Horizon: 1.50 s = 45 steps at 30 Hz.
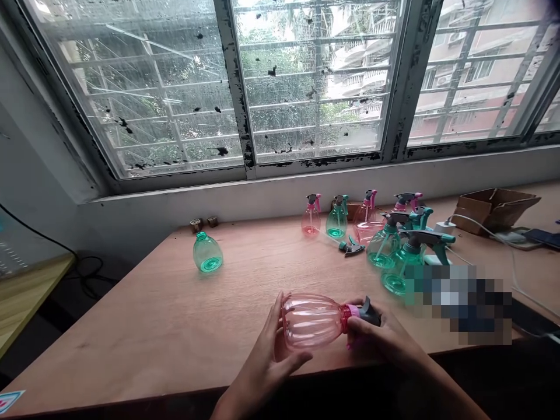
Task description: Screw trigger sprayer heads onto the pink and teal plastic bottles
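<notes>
A clear pink spray bottle [312, 321] lies sideways in the air above the table's front edge, its base to the left and its grey and pink spray head [365, 313] to the right. My left hand [273, 344] cups the base end, fingers behind and thumb below. Around the spray head and neck, my right hand [378, 332] is closed, its thumb near the pink collar. On the table to the left stands a green bottle [208, 254] with no spray head. A loose grey and green spray head [351, 247] with a thin tube lies farther back.
Several pink and green spray bottles [396, 268] with heads stand at the back right. Beyond them are an open cardboard box [494, 210], a white charger [444, 227] and a cable. Two small blocks [196, 225] sit by the window wall. A blurred patch hides things at right.
</notes>
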Tool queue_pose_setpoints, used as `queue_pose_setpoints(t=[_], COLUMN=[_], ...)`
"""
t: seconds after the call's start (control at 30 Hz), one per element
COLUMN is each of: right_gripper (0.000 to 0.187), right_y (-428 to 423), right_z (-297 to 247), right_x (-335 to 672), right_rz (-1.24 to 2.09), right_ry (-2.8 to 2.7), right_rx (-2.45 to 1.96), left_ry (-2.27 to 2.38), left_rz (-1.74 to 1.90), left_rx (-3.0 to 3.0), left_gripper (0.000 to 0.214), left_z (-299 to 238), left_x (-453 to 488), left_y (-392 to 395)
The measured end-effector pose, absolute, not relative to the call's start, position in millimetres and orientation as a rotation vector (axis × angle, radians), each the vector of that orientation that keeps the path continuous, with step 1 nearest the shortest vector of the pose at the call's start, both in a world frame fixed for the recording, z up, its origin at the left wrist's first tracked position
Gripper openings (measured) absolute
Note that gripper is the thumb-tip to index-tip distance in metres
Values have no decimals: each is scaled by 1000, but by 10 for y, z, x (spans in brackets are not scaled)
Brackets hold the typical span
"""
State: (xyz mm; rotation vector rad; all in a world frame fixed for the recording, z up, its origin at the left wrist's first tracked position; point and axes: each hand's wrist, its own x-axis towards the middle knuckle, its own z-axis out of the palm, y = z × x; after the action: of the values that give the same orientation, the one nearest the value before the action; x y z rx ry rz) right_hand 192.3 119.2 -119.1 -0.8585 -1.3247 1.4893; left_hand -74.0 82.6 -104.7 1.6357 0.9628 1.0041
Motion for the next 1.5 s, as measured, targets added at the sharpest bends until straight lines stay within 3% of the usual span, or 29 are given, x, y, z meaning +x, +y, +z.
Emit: queue_pose_setpoints(t=[0.27,0.5,0.67,0.93,1.07,1.33,1.5], right_gripper=[33,32,35,41,37,35,35], right_y=[1200,1201,1164,1182,1156,1167,1152], right_z=[-1205,-1209,-1156,-1174,-1144,-1191,-1167], right_x=[1962,1965,1948,1955,1948,1965,1960], right_rz=[1515,1537,1516,1545,1549,1587,1600], right_ry=[-1351,-1311,-1327,-1314,-1316,-1293,-1279], right_rx=[-827,-816,-829,-870,-863,-854,-859], left_ry=[1012,1018,986,1041,1014,1002,1005], left_rz=[997,1046,1046,1073,1050,1088,1045], left_rx=[1671,1713,1652,1786,1709,1626,1642], left_gripper=[103,88,100,79,91,85,95], left_z=[-1001,-1031,-993,-999,-979,-1060,-992], left_x=[-739,-723,-707,-708,-699,-722,-704], left_y=[806,839,815,813,813,851,811])
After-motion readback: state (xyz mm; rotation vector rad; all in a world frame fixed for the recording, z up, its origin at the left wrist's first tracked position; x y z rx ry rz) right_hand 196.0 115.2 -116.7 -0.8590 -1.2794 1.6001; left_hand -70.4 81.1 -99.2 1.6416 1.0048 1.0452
